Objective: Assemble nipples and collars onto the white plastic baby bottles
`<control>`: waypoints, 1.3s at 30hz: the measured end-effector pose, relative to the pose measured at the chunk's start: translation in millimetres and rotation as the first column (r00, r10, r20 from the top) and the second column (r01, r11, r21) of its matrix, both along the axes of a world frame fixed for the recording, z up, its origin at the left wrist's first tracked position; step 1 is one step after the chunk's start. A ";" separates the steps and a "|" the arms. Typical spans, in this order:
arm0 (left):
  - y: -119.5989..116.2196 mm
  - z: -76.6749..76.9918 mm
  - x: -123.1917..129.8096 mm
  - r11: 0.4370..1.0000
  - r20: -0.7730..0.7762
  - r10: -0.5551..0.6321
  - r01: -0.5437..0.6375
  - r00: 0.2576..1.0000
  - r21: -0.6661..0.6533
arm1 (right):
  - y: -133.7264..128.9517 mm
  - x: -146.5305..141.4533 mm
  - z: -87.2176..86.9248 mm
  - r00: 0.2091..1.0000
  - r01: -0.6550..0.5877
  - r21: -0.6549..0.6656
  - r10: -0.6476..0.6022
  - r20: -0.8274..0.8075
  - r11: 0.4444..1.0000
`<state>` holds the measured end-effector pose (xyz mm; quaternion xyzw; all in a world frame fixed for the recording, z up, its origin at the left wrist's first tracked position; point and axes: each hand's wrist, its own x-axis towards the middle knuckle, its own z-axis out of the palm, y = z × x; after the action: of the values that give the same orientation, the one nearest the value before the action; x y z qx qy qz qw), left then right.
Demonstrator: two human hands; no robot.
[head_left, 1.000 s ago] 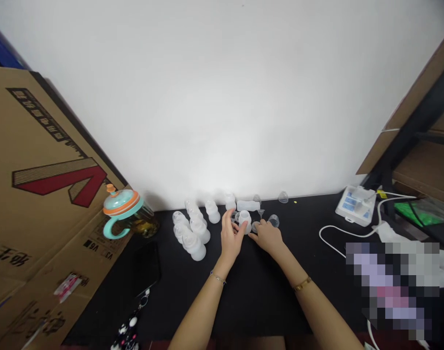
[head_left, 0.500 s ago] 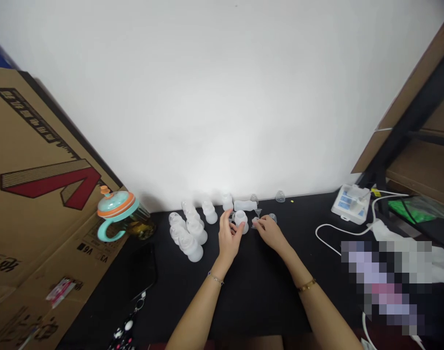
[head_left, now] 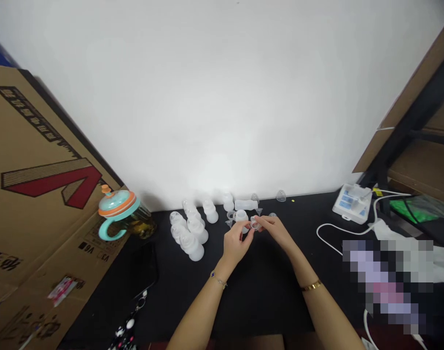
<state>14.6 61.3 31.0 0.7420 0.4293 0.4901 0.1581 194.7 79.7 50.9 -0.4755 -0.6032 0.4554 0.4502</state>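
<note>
A small translucent collar ring [head_left: 255, 225] is pinched between my left hand [head_left: 237, 241] and my right hand [head_left: 275, 229]; the fingers of both are closed on its sides. Right behind it an open white baby bottle [head_left: 241, 215] stands on the black table, partly covered by my left fingers. Close by lie a loose ring [head_left: 231, 214] and two clear funnel-like pieces that look like teats, one on the left [head_left: 229, 223] and one on the right [head_left: 259, 211]. Another bottle [head_left: 246, 204] rests on its side near the wall, with an upright bottle [head_left: 228, 201] beside it.
Several capped bottles [head_left: 191, 245] stand in a group at left. Clear domes [head_left: 281, 196] sit along the wall. A teal-lidded jug [head_left: 118, 209], a phone [head_left: 145, 267] and a cardboard box [head_left: 43, 160] are farther left. At right are a plastic case [head_left: 352, 203] and a white cable [head_left: 331, 226].
My left hand has left the open bottle and moved toward my right hand. Both hands now meet on the small ring, raised in front of the bottle.
</note>
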 end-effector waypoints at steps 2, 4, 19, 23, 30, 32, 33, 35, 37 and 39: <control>0.2 0.8 0.0 0.998 0.050 0.003 0.000 0.999 -0.057 | -0.9 -1.2 2.4 0.998 0.027 -0.020 -0.028 -0.061 0.999; 1.5 1.0 -1.1 0.995 0.100 0.041 -0.032 0.994 -0.092 | -1.1 -1.7 4.1 0.984 0.084 -0.031 -0.088 -0.157 0.996; 3.6 -8.0 -1.6 0.994 -0.180 -0.042 0.023 0.983 -0.107 | 9.4 11.2 -12.2 0.977 0.214 0.028 -0.214 -0.012 0.976; 3.3 -9.3 -3.4 0.983 -0.475 -0.182 0.140 0.861 -0.122 | 5.0 10.5 -15.9 0.856 0.179 0.207 -0.256 0.450 0.962; 3.1 -10.2 -1.2 0.978 -0.555 -0.206 0.157 0.806 -0.134 | 3.5 12.3 -22.8 0.570 0.078 0.223 -0.227 0.789 0.972; 3.6 -12.2 -1.5 0.981 -0.535 -0.193 0.155 0.822 -0.117 | 5.5 15.7 -25.1 0.558 0.082 0.214 -0.223 0.800 0.973; 3.9 -13.3 -1.8 0.982 -0.518 -0.189 0.157 0.834 -0.107 | 6.3 17.2 -26.1 0.556 0.082 0.211 -0.220 0.802 0.974; 4.7 -14.6 -3.1 0.985 -0.455 -0.174 0.157 0.874 -0.076 | 7.5 19.2 -27.6 0.555 0.076 0.201 -0.209 0.805 0.977; 6.4 -13.8 -5.7 0.994 -0.347 -0.113 0.108 0.931 -0.033 | 7.9 19.7 -28.4 0.552 0.073 0.187 -0.196 0.810 0.980; 9.5 -10.5 -10.4 1.000 -0.213 0.007 -0.007 0.977 0.003 | 7.9 19.2 -28.7 0.549 0.071 0.179 -0.188 0.814 0.981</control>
<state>4.2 70.8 20.5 0.7888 0.4459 0.4088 0.1088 213.9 87.7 22.2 -0.6473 -0.7341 0.1057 0.1757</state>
